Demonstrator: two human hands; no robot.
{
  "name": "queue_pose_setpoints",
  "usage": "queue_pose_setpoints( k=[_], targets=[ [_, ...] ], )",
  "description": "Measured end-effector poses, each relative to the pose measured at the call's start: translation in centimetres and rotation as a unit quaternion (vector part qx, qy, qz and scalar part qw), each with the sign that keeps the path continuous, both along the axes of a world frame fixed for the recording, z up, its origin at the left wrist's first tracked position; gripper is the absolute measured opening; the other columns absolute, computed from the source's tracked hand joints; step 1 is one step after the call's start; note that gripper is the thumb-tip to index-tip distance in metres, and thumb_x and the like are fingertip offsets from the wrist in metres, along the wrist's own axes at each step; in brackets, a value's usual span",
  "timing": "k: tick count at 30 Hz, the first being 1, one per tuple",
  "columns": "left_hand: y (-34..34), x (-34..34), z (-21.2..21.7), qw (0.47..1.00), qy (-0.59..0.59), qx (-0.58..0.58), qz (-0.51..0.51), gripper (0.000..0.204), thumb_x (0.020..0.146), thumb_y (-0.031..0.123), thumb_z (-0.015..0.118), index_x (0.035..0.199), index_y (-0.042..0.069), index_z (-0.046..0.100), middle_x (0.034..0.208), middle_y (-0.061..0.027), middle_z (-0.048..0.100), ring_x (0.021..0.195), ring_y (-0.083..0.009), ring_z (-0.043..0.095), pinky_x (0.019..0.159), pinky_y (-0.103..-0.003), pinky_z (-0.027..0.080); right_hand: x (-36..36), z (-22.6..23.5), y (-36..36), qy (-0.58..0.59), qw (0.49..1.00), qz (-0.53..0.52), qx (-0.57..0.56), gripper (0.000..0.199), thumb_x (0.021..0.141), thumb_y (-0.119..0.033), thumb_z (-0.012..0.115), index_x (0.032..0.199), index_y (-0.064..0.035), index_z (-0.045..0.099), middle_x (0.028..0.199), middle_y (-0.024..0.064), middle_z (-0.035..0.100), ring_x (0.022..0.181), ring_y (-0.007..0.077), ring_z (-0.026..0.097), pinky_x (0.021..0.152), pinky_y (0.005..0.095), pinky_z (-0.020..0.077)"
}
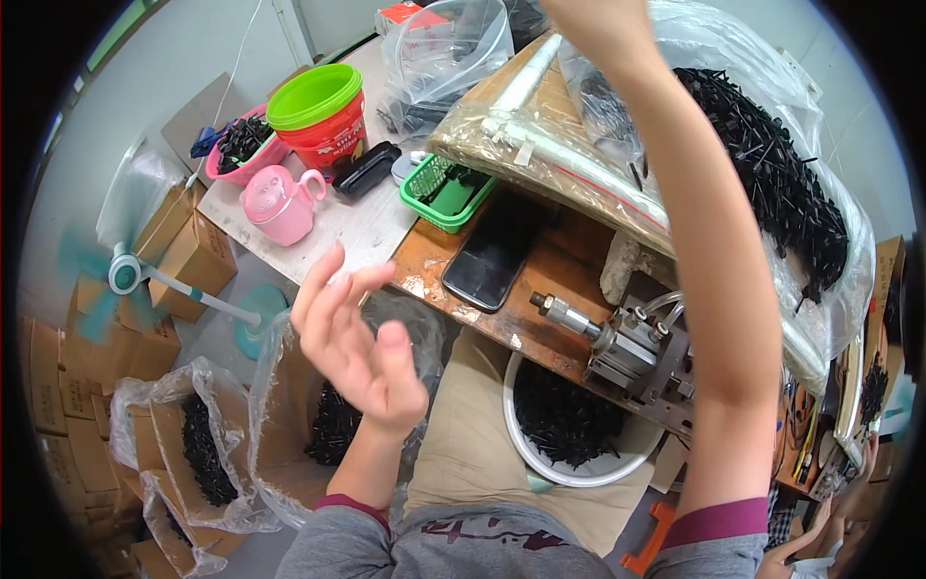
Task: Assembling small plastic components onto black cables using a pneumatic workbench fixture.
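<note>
My left hand (352,343) is raised over my lap, left of the bench edge, its fingers spread and holding nothing. My right arm stretches far across the bench, and my right hand (603,24) is cut off by the top edge, so its fingers are hidden. Below that arm sits a small metal fixture with a cylinder (625,352) on the wooden bench (410,259). A large heap of thin black parts (767,164) lies in clear plastic on a raised tray, right of my right forearm. Between my knees stands a white bucket (516,439) of similar black parts.
A black phone (490,249) and a green basket (424,207) lie near the bench edge. Further left are a pink mug (280,205) and a red-and-green tub (323,121). Plastic-lined cartons (159,434) and a fan (125,273) stand at left. Another person's arm (805,536) shows lower right.
</note>
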State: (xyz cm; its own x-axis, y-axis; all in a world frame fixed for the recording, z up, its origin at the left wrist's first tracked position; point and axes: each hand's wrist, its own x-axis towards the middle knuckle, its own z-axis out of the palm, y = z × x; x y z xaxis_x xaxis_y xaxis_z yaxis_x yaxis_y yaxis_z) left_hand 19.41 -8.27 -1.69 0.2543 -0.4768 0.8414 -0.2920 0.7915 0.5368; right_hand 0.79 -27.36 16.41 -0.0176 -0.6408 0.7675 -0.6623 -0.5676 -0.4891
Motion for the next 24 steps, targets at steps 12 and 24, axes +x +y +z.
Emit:
queue_pose_setpoints(
  k=[12, 24],
  targets=[
    [1.6, -7.8, 2.7, 0.967, -0.119, -0.002, -0.225, 0.034, 0.082, -0.01, 0.061, 0.114, -0.002, 0.057, 0.102, -0.0173, 0.068, 0.079, -0.022, 0.065, 0.073, -0.035, 0.051, -24.8, -3.1, 15.2, 0.108, 0.97, -0.175, 0.132, 0.019, 0.085, -0.022, 0.073, 0.097, -0.0077, 0.075, 0.078, 0.0012, 0.071, 0.068, 0.0075, 0.06, 0.062, 0.025, 0.0473],
    [-12.3, -22.1, 8.9, 0.812, -0.559, -0.105, -0.132, 0.025, 0.078, 0.004, 0.067, 0.103, 0.004, 0.073, 0.111, -0.0074, 0.069, 0.101, -0.0277, 0.065, 0.09, -0.039, 0.052, -22.8, -8.7, 14.7, 0.242, 0.864, -0.364, 0.248, 0.029, 0.076, -0.032, 0.078, 0.085, -0.0046, 0.074, 0.084, 0.0135, 0.073, 0.082, 0.0288, 0.071, 0.075, 0.0394, 0.0563]
  ],
)
